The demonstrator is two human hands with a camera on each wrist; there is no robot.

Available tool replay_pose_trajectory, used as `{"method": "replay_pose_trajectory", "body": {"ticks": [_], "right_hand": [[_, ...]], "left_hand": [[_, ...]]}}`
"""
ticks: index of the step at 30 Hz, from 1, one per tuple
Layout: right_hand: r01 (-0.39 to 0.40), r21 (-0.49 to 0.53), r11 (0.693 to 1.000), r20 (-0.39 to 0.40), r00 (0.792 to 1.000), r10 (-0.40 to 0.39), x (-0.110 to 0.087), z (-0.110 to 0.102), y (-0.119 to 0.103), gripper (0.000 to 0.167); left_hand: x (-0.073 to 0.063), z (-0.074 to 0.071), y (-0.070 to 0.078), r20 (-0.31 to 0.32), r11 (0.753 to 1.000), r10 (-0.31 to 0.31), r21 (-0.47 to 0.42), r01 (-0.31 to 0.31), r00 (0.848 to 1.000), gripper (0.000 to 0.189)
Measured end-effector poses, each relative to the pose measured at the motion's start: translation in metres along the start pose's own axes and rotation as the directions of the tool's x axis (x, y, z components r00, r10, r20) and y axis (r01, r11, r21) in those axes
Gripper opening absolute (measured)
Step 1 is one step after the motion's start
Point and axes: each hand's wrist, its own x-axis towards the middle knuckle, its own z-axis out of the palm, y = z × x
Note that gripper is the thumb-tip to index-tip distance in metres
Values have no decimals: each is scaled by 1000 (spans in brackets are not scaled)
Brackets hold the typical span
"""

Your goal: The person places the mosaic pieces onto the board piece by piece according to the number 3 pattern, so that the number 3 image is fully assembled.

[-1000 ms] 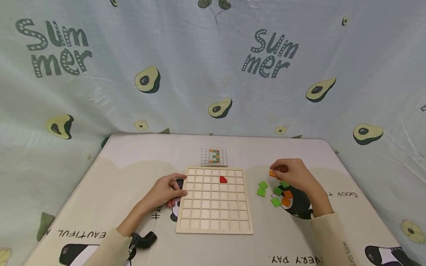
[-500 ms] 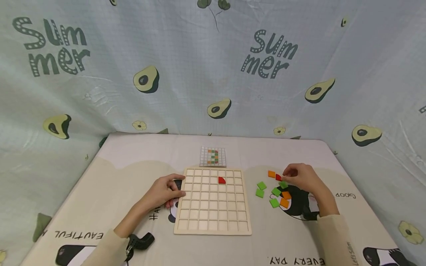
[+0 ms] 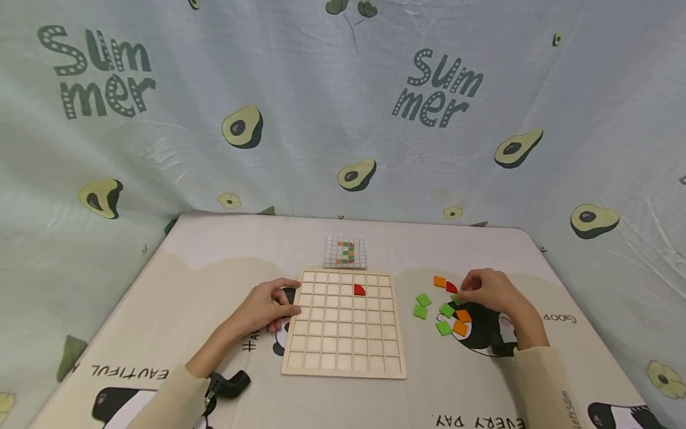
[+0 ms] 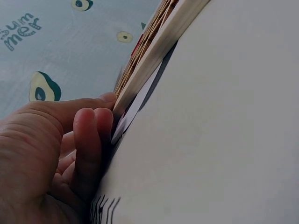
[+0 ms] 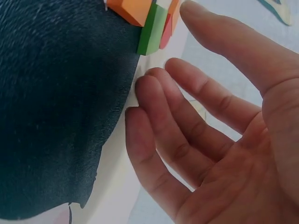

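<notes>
A wooden grid board [image 3: 343,345] lies mid-table, with one red quarter-round tile [image 3: 359,290] in a cell of its upper part. My left hand [image 3: 270,304] rests thumb and forefinger against the board's left edge; the left wrist view shows those fingertips at the wooden rim [image 4: 154,60]. Over on the right, my right hand [image 3: 490,290] hovers at a green square tile [image 5: 152,30], partly covering it in the head view. Thumb and fingers stand apart in the right wrist view, holding nothing. Just beyond lie another red quarter-round tile [image 3: 452,288] and an orange square tile [image 3: 439,281].
More loose green tiles [image 3: 420,311] and orange tiles [image 3: 460,328] lie between the board and my right hand. Behind the board is a small card [image 3: 345,252] with a coloured grid pattern. A printed cloth [image 3: 214,280] covers the table, and a patterned curtain [image 3: 300,149] hangs behind.
My right hand has let go of the orange tile and shifted right and nearer, to the green tile, uncovering the red one. The left hand stays at the board's edge.
</notes>
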Motion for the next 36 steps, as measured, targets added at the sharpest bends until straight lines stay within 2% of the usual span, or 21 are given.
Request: {"method": "replay_pose_trajectory", "body": {"ticks": [13,24,36], "right_hand": [[-18,-15,1000,46,999,19,4,5,0,36],[-1,26,1000,81,997,-1,4,4,4,27],[16,10,1000,86,996,-17,5,5,3,21]], "left_hand": [[1,0,0,-3,1000,-19,-8,19,1000,61],[2,-1,0,2,1000,-11,-3,11,1000,62],[2,0,1,-3,1000,-17,-1,17,1000,61]]}}
